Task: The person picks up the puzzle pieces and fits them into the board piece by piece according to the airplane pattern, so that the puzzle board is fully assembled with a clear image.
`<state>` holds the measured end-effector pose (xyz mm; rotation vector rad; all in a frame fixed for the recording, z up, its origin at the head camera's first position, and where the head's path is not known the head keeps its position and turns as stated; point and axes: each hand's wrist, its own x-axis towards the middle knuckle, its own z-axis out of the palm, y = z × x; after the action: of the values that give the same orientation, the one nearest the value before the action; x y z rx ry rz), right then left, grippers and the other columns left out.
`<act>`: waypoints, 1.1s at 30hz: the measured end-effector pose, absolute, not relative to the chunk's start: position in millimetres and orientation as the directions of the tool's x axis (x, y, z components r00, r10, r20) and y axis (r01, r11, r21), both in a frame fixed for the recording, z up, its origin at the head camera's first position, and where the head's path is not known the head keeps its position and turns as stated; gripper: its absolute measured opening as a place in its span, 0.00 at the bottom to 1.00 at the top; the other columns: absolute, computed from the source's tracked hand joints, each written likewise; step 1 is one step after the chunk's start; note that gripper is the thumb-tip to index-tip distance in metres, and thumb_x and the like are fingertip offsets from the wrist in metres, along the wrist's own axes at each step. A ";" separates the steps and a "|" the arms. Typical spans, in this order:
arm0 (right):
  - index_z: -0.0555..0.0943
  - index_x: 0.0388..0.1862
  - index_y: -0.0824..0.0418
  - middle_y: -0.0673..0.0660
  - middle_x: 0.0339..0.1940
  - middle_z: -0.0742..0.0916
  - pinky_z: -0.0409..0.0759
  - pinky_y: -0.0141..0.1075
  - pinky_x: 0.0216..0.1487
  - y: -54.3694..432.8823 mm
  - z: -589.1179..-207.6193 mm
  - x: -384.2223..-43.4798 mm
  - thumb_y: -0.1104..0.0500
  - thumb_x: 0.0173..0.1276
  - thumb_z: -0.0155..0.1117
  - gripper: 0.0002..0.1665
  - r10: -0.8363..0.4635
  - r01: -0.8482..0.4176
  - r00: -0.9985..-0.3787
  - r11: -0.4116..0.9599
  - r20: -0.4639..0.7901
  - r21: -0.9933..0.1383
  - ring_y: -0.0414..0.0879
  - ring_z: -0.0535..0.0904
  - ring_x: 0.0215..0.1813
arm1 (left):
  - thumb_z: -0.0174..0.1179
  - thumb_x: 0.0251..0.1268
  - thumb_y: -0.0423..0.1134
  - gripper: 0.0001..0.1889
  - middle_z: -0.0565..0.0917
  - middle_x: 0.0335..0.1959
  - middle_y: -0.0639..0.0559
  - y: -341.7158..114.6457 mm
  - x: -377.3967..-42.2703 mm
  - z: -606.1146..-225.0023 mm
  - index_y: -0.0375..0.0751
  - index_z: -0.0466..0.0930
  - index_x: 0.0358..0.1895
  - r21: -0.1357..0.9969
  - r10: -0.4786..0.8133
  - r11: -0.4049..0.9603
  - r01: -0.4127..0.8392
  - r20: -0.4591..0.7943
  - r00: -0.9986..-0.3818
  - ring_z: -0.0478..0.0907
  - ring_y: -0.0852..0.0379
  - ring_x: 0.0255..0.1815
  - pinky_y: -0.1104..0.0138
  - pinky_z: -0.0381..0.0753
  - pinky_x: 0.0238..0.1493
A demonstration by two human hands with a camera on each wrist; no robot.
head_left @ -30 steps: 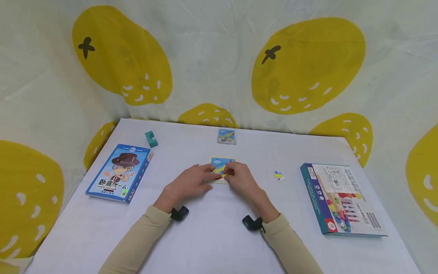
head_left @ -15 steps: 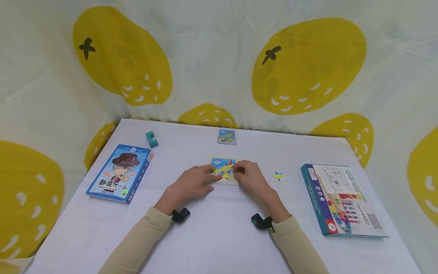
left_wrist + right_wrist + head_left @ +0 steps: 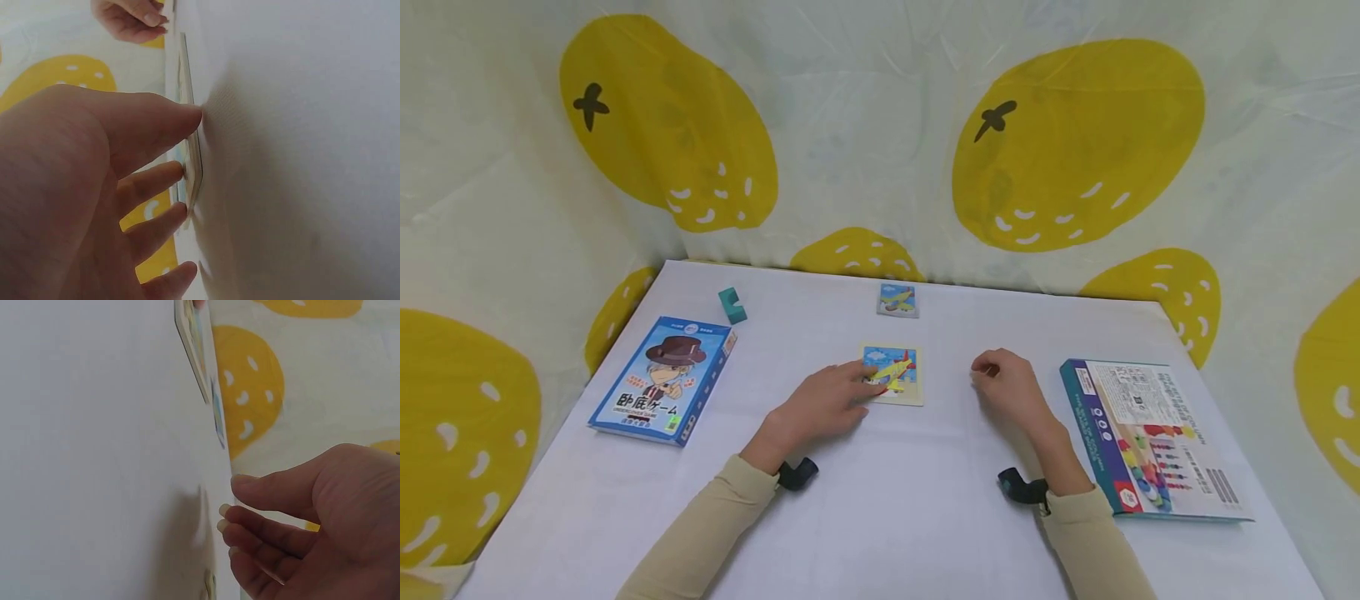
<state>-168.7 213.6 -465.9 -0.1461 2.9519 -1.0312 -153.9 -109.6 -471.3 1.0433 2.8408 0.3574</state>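
A wooden airplane jigsaw puzzle [image 3: 912, 388] in a pale frame lies mid-table. My left hand [image 3: 829, 400] rests its fingertips on the puzzle's left part, covering some of the yellow plane. In the left wrist view, the thumb [image 3: 156, 122] reaches the edge of the puzzle frame [image 3: 195, 164] and the other fingers are spread. To the right of the puzzle, my right hand [image 3: 1011, 390] hovers low with loosely bent fingers. Nothing shows between its thumb and fingertips [image 3: 226, 511]. Below them in the right wrist view lies a loose puzzle piece [image 3: 210, 584], which the hand hides in the head view.
Behind the puzzle is a small airplane picture card [image 3: 897, 300]. On the left lie a blue game box [image 3: 662, 379] and a teal notched block [image 3: 732, 305]. A flat toy box [image 3: 1157, 437] lies to the right, close to the right forearm. A patterned curtain [image 3: 865, 125] hangs behind the table.
My right hand has left the puzzle and moved right, over the loose piece. More of the plane picture shows now. The left hand has stayed on the puzzle.
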 end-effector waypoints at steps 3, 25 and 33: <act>0.84 0.47 0.64 0.63 0.44 0.85 0.80 0.46 0.48 227.4 -463.5 -168.2 0.64 0.67 0.62 0.11 -0.074 -0.041 -0.997 0.794 -0.029 -0.607 0.55 0.78 0.45 | 0.57 0.70 0.44 0.24 0.72 0.73 0.53 -109.1 -152.8 -471.3 0.59 0.74 0.69 0.251 0.643 0.744 0.619 -0.015 -0.766 0.64 0.50 0.77 0.53 0.68 0.73; 0.79 0.57 0.65 0.66 0.49 0.82 0.78 0.50 0.53 275.0 -459.9 -167.6 0.68 0.59 0.69 0.25 -0.158 -0.037 -0.971 0.843 -0.181 -0.537 0.57 0.74 0.48 | 0.54 0.71 0.42 0.23 0.73 0.72 0.55 -108.3 -153.6 -470.0 0.58 0.75 0.68 0.270 0.638 0.746 0.608 -0.033 -0.769 0.63 0.50 0.77 0.53 0.66 0.75; 0.78 0.53 0.65 0.62 0.41 0.82 0.73 0.38 0.42 280.4 -462.6 -168.7 0.66 0.59 0.70 0.22 -0.139 -0.007 -0.973 0.811 -0.182 -0.585 0.53 0.74 0.43 | 0.54 0.71 0.42 0.24 0.73 0.72 0.56 -110.1 -155.4 -472.1 0.59 0.74 0.69 0.265 0.644 0.743 0.614 -0.034 -0.764 0.63 0.51 0.77 0.55 0.65 0.75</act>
<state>-168.7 280.4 -462.6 -0.1136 2.7811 -0.8963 -155.4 -110.1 -472.1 1.0210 2.8169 0.3618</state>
